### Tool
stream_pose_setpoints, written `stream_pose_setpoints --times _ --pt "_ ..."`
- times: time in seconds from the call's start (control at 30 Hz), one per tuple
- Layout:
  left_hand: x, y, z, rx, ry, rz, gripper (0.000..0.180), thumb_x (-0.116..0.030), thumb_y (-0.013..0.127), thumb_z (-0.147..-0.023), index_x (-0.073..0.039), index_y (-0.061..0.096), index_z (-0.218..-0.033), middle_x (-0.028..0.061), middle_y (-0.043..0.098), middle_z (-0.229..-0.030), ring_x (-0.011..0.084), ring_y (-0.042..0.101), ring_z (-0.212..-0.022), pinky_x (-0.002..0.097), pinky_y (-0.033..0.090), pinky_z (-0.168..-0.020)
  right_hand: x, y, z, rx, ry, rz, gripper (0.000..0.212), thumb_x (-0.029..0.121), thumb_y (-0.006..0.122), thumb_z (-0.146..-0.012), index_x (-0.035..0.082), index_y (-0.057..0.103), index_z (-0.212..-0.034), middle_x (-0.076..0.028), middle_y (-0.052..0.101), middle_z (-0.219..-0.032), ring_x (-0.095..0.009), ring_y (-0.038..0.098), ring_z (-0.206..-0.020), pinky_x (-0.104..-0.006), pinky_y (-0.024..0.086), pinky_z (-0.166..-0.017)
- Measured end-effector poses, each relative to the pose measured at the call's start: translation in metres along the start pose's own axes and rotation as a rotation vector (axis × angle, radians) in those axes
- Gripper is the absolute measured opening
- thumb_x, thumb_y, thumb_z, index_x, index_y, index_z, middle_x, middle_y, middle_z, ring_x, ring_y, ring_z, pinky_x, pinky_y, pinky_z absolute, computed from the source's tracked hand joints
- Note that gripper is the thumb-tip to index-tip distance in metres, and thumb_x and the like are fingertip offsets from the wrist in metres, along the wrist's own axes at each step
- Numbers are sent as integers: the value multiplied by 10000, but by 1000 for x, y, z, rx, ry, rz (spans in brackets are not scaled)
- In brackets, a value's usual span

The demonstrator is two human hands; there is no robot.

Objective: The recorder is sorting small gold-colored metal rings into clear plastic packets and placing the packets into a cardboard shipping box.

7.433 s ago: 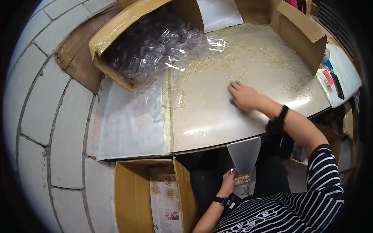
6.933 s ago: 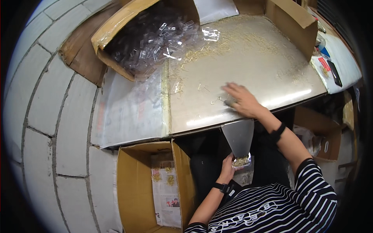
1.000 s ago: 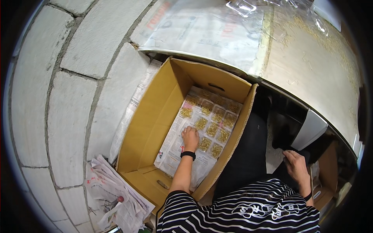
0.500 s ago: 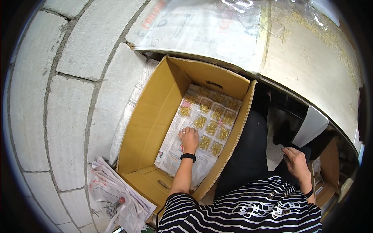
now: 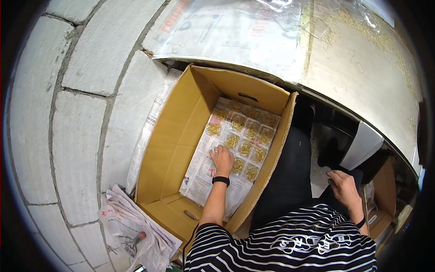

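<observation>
My left hand [image 5: 222,159], a black band at its wrist, reaches down into a deep brown cardboard box [image 5: 168,136]. Its fingers bend downward beside the small clear plastic containers [image 5: 237,166]; whatever lies under them is hidden. Several such containers, filled with thin gold-coloured pieces, sit in rows on newspaper [image 5: 204,181] lining the bottom of the box. Above my right thigh, outside the box, my right hand [image 5: 345,188] is held with its fingers curled together. What it holds, if anything, does not show.
Beyond the box stands a table [image 5: 235,41] covered with printed plastic sheeting, with loose gold-coloured pieces [image 5: 385,41] at its far right. Grey floor slabs [image 5: 86,154] lie to the left. Crumpled paper and plastic [image 5: 131,226] rest by the box's near left corner. Another cardboard box [image 5: 384,190] stands at right.
My left hand has shifted slightly, its fingers still down beside the containers. My right hand stays almost in place. The whole view has moved a little.
</observation>
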State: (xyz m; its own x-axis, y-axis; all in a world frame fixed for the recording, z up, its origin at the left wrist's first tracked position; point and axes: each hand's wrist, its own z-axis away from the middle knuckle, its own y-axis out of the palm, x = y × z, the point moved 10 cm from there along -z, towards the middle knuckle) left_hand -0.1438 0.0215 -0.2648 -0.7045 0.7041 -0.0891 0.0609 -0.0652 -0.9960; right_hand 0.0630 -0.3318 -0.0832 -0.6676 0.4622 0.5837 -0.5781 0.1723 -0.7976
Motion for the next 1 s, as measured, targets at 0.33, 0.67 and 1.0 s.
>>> stream_pose_setpoints --times 0.33,0.67,1.0 --pt "-1 -5 -4 -49 -9 149 89 -115 568 -813 -54 576 -878 133 584 -880 305 563 -889 444 350 -898 0 3 -1 -22 -39 4 326 -51 588 -684 -32 607 -1009 -179 588 -852 -357 588 -802 -391 488 -695" --pt "-11 -10 -11 -45 104 109 73 -88 544 -831 -56 588 -880 132 573 -875 314 569 -863 421 395 -833 -3 7 -1 -11 -41 3 343 -55 584 -673 -29 607 -1014 -176 604 -892 -359 591 -821 -386 494 -711" --pt "20 -12 -32 8 16 380 73 -43 589 -800 -26 628 -860 163 578 -864 369 576 -810 445 457 -736 -6 10 0 29 -16 18 353 -56 583 -677 -23 606 -1028 -173 612 -933 -356 595 -851 -390 494 -738"
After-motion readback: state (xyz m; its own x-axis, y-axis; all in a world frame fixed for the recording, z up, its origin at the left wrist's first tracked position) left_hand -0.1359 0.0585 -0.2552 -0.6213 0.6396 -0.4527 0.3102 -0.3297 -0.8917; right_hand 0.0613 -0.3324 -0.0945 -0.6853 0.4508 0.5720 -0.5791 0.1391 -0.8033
